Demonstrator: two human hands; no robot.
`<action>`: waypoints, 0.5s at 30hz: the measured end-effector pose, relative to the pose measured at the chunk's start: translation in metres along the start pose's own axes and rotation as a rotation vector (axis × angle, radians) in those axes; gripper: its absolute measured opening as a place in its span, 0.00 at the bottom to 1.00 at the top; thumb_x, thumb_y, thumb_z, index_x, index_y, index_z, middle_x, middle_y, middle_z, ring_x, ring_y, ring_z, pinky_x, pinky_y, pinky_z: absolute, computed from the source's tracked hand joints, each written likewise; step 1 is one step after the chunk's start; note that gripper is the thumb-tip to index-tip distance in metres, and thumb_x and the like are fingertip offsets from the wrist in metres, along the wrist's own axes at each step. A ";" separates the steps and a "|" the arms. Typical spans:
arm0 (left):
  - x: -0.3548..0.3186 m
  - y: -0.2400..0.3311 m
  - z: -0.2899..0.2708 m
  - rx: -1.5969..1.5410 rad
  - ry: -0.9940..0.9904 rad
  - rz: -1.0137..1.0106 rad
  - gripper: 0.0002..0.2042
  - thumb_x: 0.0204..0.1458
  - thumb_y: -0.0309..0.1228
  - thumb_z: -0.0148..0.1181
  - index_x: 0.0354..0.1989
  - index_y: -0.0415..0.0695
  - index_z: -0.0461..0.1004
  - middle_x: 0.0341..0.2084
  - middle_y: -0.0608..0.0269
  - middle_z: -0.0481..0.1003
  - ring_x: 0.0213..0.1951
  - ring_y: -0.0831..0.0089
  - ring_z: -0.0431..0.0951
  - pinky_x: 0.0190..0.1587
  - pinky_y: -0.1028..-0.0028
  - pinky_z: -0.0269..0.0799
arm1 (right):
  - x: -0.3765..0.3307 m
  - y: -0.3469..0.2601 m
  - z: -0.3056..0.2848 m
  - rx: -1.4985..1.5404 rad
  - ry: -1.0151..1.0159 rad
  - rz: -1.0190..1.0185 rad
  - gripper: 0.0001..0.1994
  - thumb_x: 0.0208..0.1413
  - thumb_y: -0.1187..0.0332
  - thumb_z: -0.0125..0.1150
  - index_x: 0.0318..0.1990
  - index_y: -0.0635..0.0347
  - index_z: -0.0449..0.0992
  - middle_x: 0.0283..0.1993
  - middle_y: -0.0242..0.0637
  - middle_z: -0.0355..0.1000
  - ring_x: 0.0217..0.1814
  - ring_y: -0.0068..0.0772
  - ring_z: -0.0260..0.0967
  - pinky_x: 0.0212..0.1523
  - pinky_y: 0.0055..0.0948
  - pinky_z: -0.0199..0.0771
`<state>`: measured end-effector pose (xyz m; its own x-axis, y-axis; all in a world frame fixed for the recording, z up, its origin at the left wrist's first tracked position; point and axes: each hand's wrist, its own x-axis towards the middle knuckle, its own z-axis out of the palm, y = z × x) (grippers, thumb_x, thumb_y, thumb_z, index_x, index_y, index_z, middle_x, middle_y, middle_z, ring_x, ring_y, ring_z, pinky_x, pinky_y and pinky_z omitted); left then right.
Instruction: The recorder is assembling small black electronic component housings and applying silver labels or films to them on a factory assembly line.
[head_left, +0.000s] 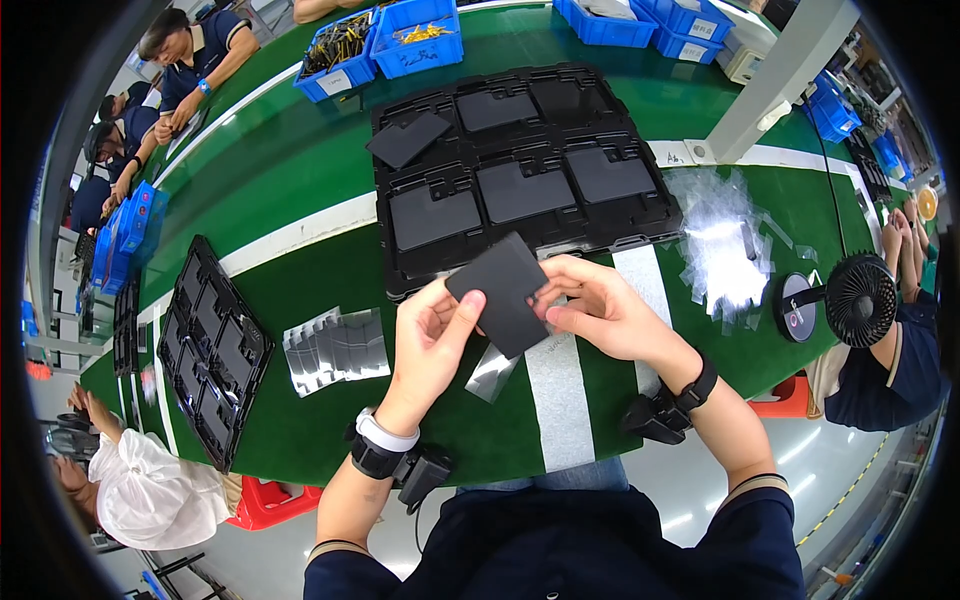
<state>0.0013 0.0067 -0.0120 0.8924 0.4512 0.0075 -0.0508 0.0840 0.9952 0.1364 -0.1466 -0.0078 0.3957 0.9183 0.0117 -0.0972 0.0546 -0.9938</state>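
Observation:
A thin black rectangular panel (pixel 502 297) is held tilted above the table's front part. My left hand (pixel 437 330) is closed on its left side, thumb on the top face. At the panel's right edge, the fingers of my right hand (pixel 590 305) are pinched together. Whether they grip the panel itself or a thin film there, I cannot make out. Just beyond my hands lies a black moulded tray (pixel 455 170) with similar dark panels in its pockets. One loose panel (pixel 408 139) rests askew at its far left. Below the held panel lies a clear film strip (pixel 494 372).
Overlapping clear film strips (pixel 337 350) lie left, and a heap of clear films (pixel 722 245) right. A second black tray (pixel 212 350) stands farther left. A small black fan (pixel 860 300) and a metal post (pixel 780 85) stand right. Blue bins (pixel 418 38) line the back; co-workers sit nearby.

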 end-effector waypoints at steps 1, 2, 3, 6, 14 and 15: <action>0.002 0.002 0.001 -0.053 0.019 -0.002 0.09 0.55 0.28 0.53 0.39 0.36 0.72 0.29 0.65 0.75 0.29 0.82 0.72 0.33 0.82 0.68 | -0.001 -0.001 0.003 0.073 0.021 -0.035 0.17 0.54 0.75 0.54 0.52 0.64 0.65 0.35 0.32 0.70 0.36 0.19 0.67 0.37 0.19 0.69; 0.002 0.002 0.001 -0.070 0.026 0.010 0.09 0.55 0.29 0.53 0.38 0.36 0.72 0.28 0.65 0.75 0.28 0.82 0.72 0.32 0.82 0.67 | -0.001 0.007 0.001 0.109 0.007 -0.004 0.21 0.51 0.76 0.57 0.53 0.64 0.61 0.38 0.33 0.69 0.39 0.21 0.67 0.39 0.21 0.70; 0.003 0.002 0.002 -0.086 0.033 0.022 0.09 0.55 0.29 0.53 0.38 0.36 0.72 0.28 0.65 0.75 0.28 0.82 0.73 0.32 0.82 0.67 | -0.001 0.005 0.001 0.107 0.007 -0.006 0.21 0.51 0.76 0.57 0.53 0.64 0.61 0.38 0.33 0.69 0.39 0.21 0.67 0.39 0.21 0.70; 0.004 0.001 0.002 -0.064 0.078 0.012 0.08 0.55 0.30 0.53 0.37 0.37 0.72 0.27 0.64 0.75 0.28 0.81 0.73 0.30 0.83 0.65 | 0.001 0.008 0.002 -0.093 -0.057 0.022 0.16 0.52 0.73 0.58 0.47 0.66 0.66 0.37 0.34 0.70 0.38 0.21 0.69 0.36 0.20 0.71; 0.003 0.004 0.006 -0.042 -0.049 -0.012 0.12 0.53 0.23 0.53 0.45 0.36 0.66 0.30 0.59 0.75 0.28 0.78 0.76 0.32 0.81 0.69 | 0.009 -0.003 -0.007 -0.145 0.153 -0.019 0.10 0.56 0.73 0.52 0.45 0.65 0.67 0.31 0.33 0.71 0.32 0.21 0.71 0.31 0.20 0.71; 0.001 0.002 0.006 -0.022 -0.072 -0.031 0.13 0.53 0.23 0.53 0.47 0.36 0.65 0.30 0.58 0.75 0.27 0.77 0.76 0.32 0.81 0.69 | 0.012 -0.008 -0.012 -0.206 0.276 -0.086 0.10 0.56 0.71 0.52 0.44 0.65 0.67 0.28 0.32 0.70 0.29 0.20 0.71 0.29 0.19 0.70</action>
<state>0.0044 0.0020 -0.0094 0.9235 0.3833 -0.0156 -0.0316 0.1165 0.9927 0.1532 -0.1405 -0.0010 0.6290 0.7718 0.0934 0.1219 0.0207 -0.9923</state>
